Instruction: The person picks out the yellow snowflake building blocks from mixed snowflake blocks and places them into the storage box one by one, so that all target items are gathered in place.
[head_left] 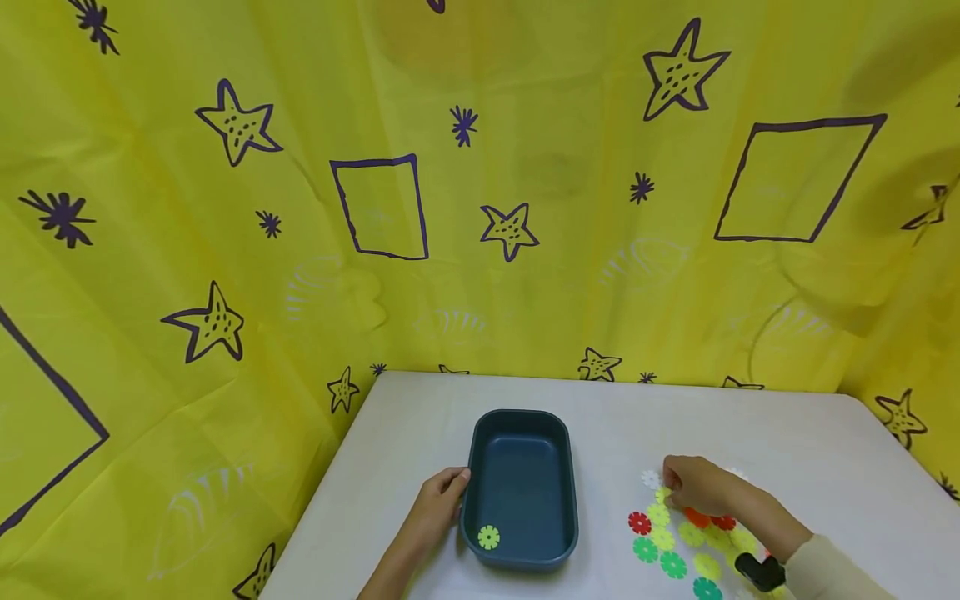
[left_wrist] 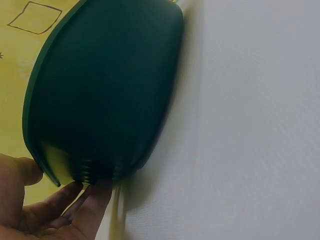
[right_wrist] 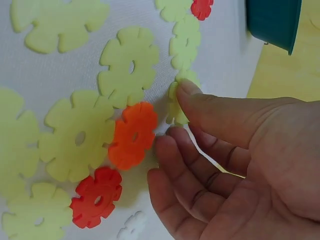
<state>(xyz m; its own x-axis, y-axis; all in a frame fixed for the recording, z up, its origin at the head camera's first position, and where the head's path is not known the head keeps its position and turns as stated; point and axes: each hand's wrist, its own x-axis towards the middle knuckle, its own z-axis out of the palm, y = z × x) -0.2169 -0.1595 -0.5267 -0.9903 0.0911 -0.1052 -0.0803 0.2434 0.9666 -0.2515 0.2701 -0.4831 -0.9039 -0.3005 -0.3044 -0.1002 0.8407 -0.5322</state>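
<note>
A dark teal rectangular tub stands on the white table. In the head view my left hand grips its left side; the left wrist view shows the thumb at the rim and the fingers under the outer wall of the tub. Inside, one yellow-green snowflake disc lies in the near left corner. Over on the right, my right hand is at the far edge of a spread of notched snowflake discs. Up close, the right hand pinches a yellow disc between thumb and curled fingers.
Around the right hand lie yellow, green, red, orange and white discs, among them a green disc and a red disc. A yellow curtain with drawn stars hangs behind the white table and along its sides.
</note>
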